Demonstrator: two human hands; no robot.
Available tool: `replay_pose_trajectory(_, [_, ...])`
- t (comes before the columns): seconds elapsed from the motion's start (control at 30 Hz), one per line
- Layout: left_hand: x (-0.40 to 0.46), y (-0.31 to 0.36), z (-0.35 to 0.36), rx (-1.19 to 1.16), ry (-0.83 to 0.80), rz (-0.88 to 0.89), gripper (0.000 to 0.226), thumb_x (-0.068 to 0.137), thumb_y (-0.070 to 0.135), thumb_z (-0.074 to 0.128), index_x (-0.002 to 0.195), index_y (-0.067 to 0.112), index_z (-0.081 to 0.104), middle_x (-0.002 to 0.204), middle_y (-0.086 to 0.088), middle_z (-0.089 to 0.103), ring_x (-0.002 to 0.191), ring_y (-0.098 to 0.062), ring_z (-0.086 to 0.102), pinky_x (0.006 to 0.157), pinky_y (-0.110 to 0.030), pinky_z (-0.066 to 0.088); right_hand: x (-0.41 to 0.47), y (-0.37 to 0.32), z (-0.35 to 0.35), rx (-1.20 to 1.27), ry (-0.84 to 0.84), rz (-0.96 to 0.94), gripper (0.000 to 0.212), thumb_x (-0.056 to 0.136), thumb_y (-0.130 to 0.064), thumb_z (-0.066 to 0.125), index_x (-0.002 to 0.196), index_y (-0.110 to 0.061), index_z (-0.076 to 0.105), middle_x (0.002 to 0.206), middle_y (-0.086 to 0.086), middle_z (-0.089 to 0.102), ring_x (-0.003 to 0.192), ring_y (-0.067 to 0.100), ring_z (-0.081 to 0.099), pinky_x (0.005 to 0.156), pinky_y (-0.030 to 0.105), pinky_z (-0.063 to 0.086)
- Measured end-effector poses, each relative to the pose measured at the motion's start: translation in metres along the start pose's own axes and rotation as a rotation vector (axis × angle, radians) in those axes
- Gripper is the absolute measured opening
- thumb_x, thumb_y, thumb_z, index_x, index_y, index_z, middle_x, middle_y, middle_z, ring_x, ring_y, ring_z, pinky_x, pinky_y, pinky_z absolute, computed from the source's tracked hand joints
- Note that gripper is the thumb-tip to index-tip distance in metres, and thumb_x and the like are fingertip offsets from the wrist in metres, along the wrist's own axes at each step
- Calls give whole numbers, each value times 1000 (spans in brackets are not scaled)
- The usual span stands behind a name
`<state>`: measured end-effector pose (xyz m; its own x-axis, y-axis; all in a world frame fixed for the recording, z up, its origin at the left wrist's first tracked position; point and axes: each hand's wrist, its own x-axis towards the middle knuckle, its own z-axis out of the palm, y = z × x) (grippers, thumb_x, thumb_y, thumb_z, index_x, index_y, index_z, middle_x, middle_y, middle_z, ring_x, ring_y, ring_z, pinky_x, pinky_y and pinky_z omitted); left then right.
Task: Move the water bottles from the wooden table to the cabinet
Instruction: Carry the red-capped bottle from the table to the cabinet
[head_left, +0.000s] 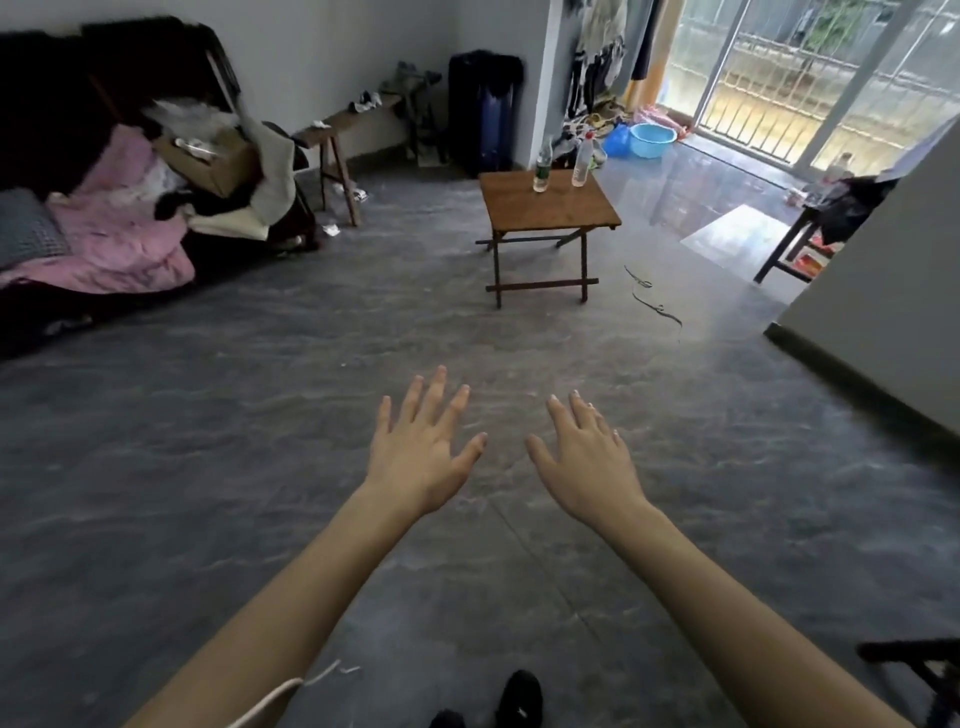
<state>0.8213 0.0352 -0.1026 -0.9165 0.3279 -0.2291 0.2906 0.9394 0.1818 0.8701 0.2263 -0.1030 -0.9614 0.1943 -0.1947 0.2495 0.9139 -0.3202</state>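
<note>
While both arms reach forward over the grey floor (208, 467), I see the left hand (423, 457) and right hand (584, 462) palm down, side by side, fingers spread and straight, so each grip is released and holds nothing. Hands are apart from each other and touch nothing.

Small wooden table (545, 205) stands well ahead of the hands, mid-room, on folding legs. Two water bottles stand upright on its far edge: the green-label bottle (541, 169) toward the left, the red-cap bottle (582, 161) toward the right, a gap between them, not touching. Both look clear; fill level I cannot tell.

Left side: dark sofa (47, 104) piled with a pink blanket (114, 234) and a cardboard box (213, 161). Wooden bench (337, 122) along the back wall, dark suitcase (483, 109) beside it. Blue basin (652, 140) on the floor near the sliding glass door (779, 78). Thin cord (654, 301) lies on the floor right of the table. Black shoe (519, 699) at the bottom edge. No cabinet that I can identify for sure.
</note>
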Motion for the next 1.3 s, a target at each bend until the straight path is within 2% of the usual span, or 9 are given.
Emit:
replay_pose_trajectory(0.27, [69,67,-19,-2,50,30,71,103,64,23,163,36,-1,170,6,-22,158,-17,-19,125,-49,-11,51,62,-48,1,28,-40,71,97,-45,45,157,-22,16,166,9,10,152,26,10,121,48,20])
replay_pose_trajectory(0.6, [130,122,-46,40,89,45,70,103,64,24,163,32,8,172,4,-14,159,-18,-13,127,-50,-9,113,115,-99,51,91,-64,72,96,-43,48,157,-22,17,166,8,10,152,26,10,122,48,20])
replay_pose_trajectory(0.8, [174,131,-60,80,68,67,70,103,63,26,163,31,8,172,4,-13,159,-19,-12,127,-50,-9,159,125,-110,244,-13,-43,71,95,-39,52,156,-21,21,166,7,13,151,26,15,119,43,23])
replay_pose_trajectory(1.0, [251,132,-78,86,26,121,70,103,62,28,163,32,7,172,4,-14,159,-18,-13,127,-49,-9,237,128,-132,109,66,-36,72,95,-37,51,157,-20,20,165,9,13,150,30,16,119,49,25])
replay_pose_trajectory(1.13, [315,137,-95,60,35,149,70,104,62,29,163,32,8,172,4,-15,159,-18,-14,126,-49,-10,295,127,-150,41,82,-42,72,95,-37,51,157,-20,20,165,9,13,150,30,16,119,47,24])
replay_pose_trajectory(1.3, [401,157,-115,47,50,225,71,103,62,30,163,30,9,172,3,-14,159,-20,-13,126,-50,-9,359,138,-176,57,116,51,72,96,-41,50,157,-22,18,166,6,12,151,28,15,119,45,22])
